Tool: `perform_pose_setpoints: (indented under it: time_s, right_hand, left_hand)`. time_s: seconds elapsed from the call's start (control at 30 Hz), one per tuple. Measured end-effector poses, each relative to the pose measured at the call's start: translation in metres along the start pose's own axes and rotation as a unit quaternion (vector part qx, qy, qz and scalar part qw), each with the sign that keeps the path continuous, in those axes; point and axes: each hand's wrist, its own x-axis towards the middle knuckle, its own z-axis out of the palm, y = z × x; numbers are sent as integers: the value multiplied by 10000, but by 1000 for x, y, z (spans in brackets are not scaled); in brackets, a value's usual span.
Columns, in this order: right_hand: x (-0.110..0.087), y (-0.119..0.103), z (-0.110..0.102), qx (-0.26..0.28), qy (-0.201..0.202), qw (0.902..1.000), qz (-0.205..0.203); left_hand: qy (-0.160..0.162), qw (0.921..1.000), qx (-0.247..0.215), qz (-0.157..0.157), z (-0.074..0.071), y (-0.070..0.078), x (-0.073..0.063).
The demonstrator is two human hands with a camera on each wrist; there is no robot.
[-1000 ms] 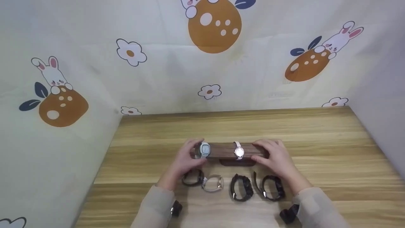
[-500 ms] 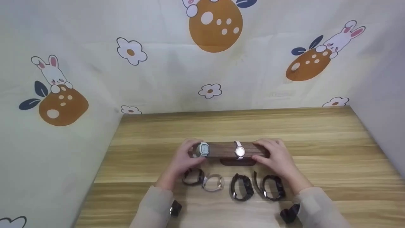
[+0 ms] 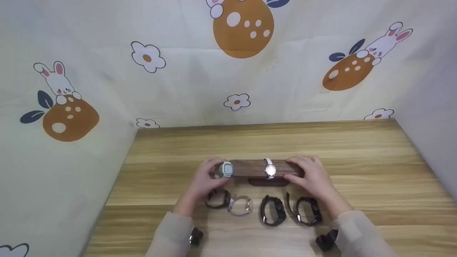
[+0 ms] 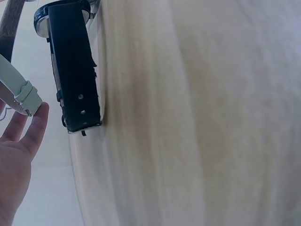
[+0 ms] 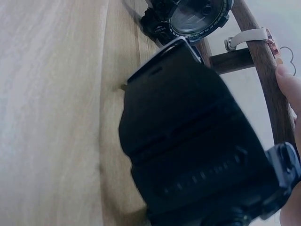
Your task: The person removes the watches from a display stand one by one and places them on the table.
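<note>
In the head view a dark brown wooden watch stand (image 3: 248, 168) bears two watches. My left hand (image 3: 205, 180) pinches the pale mint-green watch (image 3: 227, 169) at the stand's left end, thumb in front and fingers behind. Its light strap (image 4: 28, 96) touches my fingertips in the left wrist view. Right of the stand's middle sits a white-strapped watch (image 3: 270, 170) with a round, shiny face. The right hand (image 3: 312, 176) grips the bar's right end, thumb at the front edge. In the right wrist view the thumb (image 5: 289, 87) presses the wooden bar (image 5: 268, 89).
In front of the stand lie a small black watch (image 3: 225, 200), a pale-strapped watch (image 3: 240, 207) and two bulky black watches, one nearer the middle (image 3: 276, 210) and one further right (image 3: 312, 210). Dark wrist devices show by both sleeves. A patterned cloth wall (image 3: 189, 89) stands behind the table.
My left hand and the mint-green watch have shifted slightly left along the stand, towards its end. The right hand and the white-strapped watch stay in place.
</note>
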Motion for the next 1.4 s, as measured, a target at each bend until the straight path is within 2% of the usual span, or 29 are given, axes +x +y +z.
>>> perform_pose_setpoints:
  time_s: [0.13,0.37,0.6,0.63,0.7,0.83,0.87,1.03,1.23,1.4]
  right_hand:
    - [0,0,0,-16,34,10000,-41]
    - [1,0,2,-61,113,9998,-142]
    - [2,-1,2,-125,123,9996,-218]
    - [2,-1,2,-109,115,9996,-218]
    - [2,-2,1,-86,87,9997,-203]
    - [2,-2,2,-73,32,9998,-166]
    - [2,-2,2,-76,21,9998,-157]
    - [2,-1,1,-74,12,9999,-155]
    - [2,-1,-1,-46,-24,9999,-99]
    - [1,0,0,-23,-25,9999,-94]
  left_hand:
    - [-3,10000,-11,-13,0,-1,-1]
    - [30,9994,239,-237,-4,0,-5]
    - [21,9997,197,-173,-8,0,-11]
    - [9,9997,189,-183,-9,5,-12]
    - [5,9997,169,-174,-9,5,-13]
    - [26,9998,195,-8,-9,1,-15]
    - [59,9997,211,79,-9,-6,-15]
    - [158,9989,322,316,-10,-8,-18]
    - [106,9990,421,45,-11,-8,-22]
    - [42,9995,266,-137,-10,-9,-24]
